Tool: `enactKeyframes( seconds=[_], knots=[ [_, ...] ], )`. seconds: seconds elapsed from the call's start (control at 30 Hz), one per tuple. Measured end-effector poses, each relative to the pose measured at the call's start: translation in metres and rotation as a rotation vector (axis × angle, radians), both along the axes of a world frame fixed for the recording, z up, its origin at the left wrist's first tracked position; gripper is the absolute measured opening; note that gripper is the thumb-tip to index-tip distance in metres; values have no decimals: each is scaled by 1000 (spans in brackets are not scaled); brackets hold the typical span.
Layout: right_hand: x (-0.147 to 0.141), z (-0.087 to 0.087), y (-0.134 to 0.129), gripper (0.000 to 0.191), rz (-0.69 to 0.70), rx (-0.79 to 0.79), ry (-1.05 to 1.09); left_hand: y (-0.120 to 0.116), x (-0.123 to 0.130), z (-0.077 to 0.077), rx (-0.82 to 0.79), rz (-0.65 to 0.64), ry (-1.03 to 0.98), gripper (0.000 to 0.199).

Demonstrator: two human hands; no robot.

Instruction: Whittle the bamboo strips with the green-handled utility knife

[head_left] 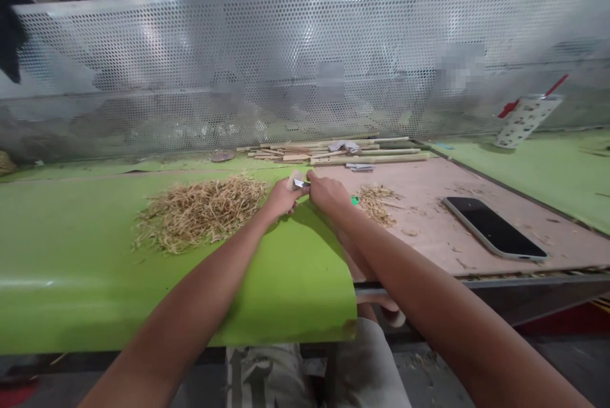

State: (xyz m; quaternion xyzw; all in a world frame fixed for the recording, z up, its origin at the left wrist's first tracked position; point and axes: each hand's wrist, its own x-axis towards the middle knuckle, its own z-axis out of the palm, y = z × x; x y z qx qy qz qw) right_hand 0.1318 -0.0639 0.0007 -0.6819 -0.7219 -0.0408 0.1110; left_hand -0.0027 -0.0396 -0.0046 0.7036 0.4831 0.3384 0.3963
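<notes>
Close together above the green sheet (305, 249), both my hands are closed. A short silvery knife blade (301, 184) shows between them, reaching out from my right hand (328, 192), whose fingers wrap round the handle and hide it. My left hand (281, 198) is pinched just left of the blade, with a pale covering on its thumb (295, 178). Whatever lies between its fingers is too small to make out. Left of my hands is a heap of thin straw-coloured strips (204, 211). Smaller shavings (379, 201) lie to the right, beside a small bright green piece (354, 200).
Behind my hands lie several bamboo-like sticks (376, 157) and loose metal blades (359, 167). A phone (495, 227) rests on the pinkish board (429, 182) at right. Farther back stands a patterned cup (528, 119) with a red straw. A perforated metal screen (286, 65) closes off the back.
</notes>
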Motion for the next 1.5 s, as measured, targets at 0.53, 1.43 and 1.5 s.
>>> enactKeyframes(
  seconds=[0.53, 1.43, 1.5],
  knots=[
    [3, -3, 1, 33, 38, -30, 108, 2, 0, -5, -11, 7, 39, 28],
    [-13, 5, -5, 31, -168, 42, 81, -5, 10, -5, -94, 188, -8, 37],
    [-9, 7, -4, 32, -170, 58, 105, -8, 10, -3, -77, 168, -35, 36]
  ],
)
